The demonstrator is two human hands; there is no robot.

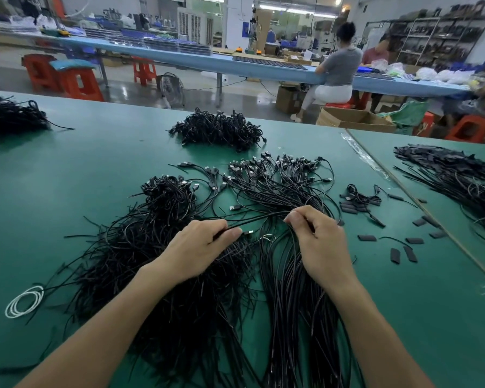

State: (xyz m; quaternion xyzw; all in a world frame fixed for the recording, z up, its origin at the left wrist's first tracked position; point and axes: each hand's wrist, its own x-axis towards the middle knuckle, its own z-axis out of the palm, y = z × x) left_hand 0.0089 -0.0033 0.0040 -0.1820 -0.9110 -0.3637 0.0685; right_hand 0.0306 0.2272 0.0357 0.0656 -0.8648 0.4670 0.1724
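We've got one cable lifted just clear of the fanned bundle, right at its near end. The left hand has its fingers curled and pinching the cable close to a metal plug, and the right hand pinches the same cable further along, thumb pressed to curled fingers. Both hands are closed tight on that one strand. We reckon it's held taut like this to separate one cable from its neighbours and keep the plug end under control.

The bundle lies with its plugs fanned out on the far side and its tails running back under our wrists, probably so that each cable can be picked off singly. Left of the bundle, and touching it, sprawls a tangled heap of loose black cable. That heap is what's in the way, because its strands cross under the left hand and could snag as the cable comes free.

Right of the bundle, short black sleeve pieces are scattered within reach. Beyond the bundle sits a knotted pile, and far to its left, near the tabletop edge, a white coil.
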